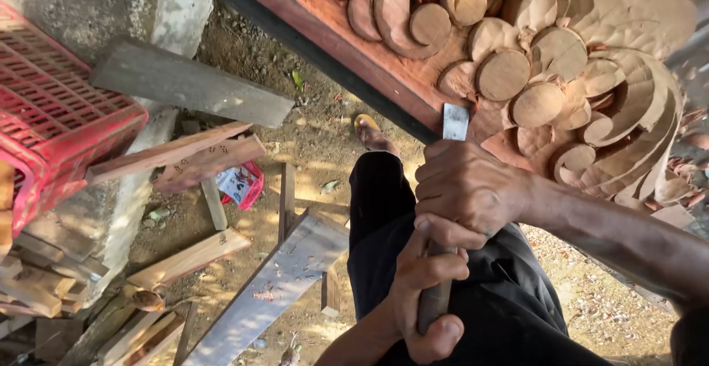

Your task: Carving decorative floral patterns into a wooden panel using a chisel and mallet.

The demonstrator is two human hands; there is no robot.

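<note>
A reddish wooden panel (pixel 332 22) carved with round, scrolling floral shapes fills the top right. A flat steel chisel (pixel 455 122) stands with its blade against the panel's lower edge. My right hand (pixel 465 192) comes in from the right and wraps the chisel just below the blade. My left hand (pixel 428 296) rises from the bottom and grips the dark wooden handle lower down. Both hands touch each other on the tool. Most of the chisel's shaft is hidden inside the fists.
My black trousers (pixel 384 226) and a sandalled foot (pixel 373 137) are below the panel. A red plastic crate (pixel 52 115) sits at the left. Planks and offcuts (pixel 192 85) lie on the dirt, with a small red packet (pixel 242 185) and wood chips.
</note>
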